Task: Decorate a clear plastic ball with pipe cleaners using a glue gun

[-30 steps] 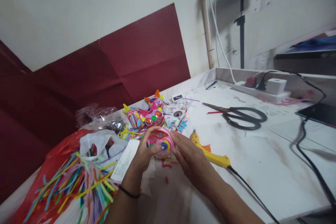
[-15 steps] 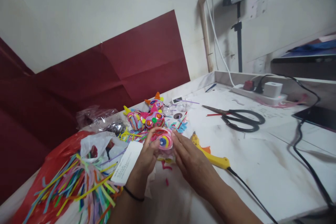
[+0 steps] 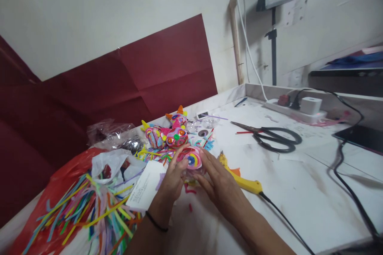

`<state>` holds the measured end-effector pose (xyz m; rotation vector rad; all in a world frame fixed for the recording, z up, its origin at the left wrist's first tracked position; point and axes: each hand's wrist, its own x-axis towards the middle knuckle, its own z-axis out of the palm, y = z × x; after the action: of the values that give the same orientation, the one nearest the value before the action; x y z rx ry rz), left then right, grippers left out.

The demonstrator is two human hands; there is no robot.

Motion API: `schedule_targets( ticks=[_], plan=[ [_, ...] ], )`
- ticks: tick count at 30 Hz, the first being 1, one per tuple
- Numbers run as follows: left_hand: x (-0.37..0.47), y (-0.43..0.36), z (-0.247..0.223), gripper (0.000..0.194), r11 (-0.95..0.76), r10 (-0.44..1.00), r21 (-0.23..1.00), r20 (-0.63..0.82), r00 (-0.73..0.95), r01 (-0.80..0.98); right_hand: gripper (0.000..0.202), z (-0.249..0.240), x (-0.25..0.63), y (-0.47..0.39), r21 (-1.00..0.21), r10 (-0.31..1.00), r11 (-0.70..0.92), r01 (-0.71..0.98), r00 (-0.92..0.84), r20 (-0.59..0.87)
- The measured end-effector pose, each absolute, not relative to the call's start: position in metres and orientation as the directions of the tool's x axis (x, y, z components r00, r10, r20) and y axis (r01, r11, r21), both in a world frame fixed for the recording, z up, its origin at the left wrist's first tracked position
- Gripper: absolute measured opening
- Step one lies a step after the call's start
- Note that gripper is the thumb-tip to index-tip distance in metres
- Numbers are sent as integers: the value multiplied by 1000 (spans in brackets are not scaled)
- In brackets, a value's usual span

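Note:
Between my two hands is a round clear plastic ball point(image 3: 191, 161) partly covered with coiled pink, yellow and blue pipe cleaners. My left hand point(image 3: 173, 177) wraps its left side, the thumb resting near the blue centre. Against the ball's right side lie the bent fingers of my right hand point(image 3: 214, 171). Just beyond sit finished-looking pipe-cleaner figures point(image 3: 176, 137) with orange eyes and horns. A yellow glue gun point(image 3: 247, 183) lies to the right of my right hand. The underside of the ball is hidden.
Many loose pipe cleaners point(image 3: 101, 207) spread over a red plastic bag point(image 3: 56, 183) at left, beside a printed white card point(image 3: 146, 187). Black-handled scissors point(image 3: 278, 137), a power strip point(image 3: 311, 115) and a black phone point(image 3: 362, 137) lie at right. Cables hang along the table's right side.
Both hands and the ball have shifted slightly to the right in view. My right fingers have spread a little around the ball. More of the card shows beside my left hand.

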<state>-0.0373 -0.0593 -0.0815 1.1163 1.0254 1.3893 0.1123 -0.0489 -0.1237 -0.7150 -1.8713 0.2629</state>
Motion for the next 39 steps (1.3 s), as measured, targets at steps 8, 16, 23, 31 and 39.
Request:
schedule_targets(
  ticks=[8,16,23,31,39],
  plan=[
    [-48,-58,-81,61,-114,993,988,118,27,-102,62,-129,112,-46,-475,566,809,345,-244,787],
    [-56,-59,-80,45,-191,981,970,186,47,148,63,-129,112,-45,-496,581,806,324,-270,768],
    [-54,-59,-78,50,-229,973,938,220,64,261,56,-133,109,-44,-501,597,793,347,-271,755],
    [-55,-57,-80,54,-223,974,948,209,82,226,50,-127,113,-46,-499,606,787,362,-304,735],
    [-51,-54,-84,55,-205,979,961,205,17,185,51,-126,113,-45,-548,629,774,317,-299,717]
  ],
)
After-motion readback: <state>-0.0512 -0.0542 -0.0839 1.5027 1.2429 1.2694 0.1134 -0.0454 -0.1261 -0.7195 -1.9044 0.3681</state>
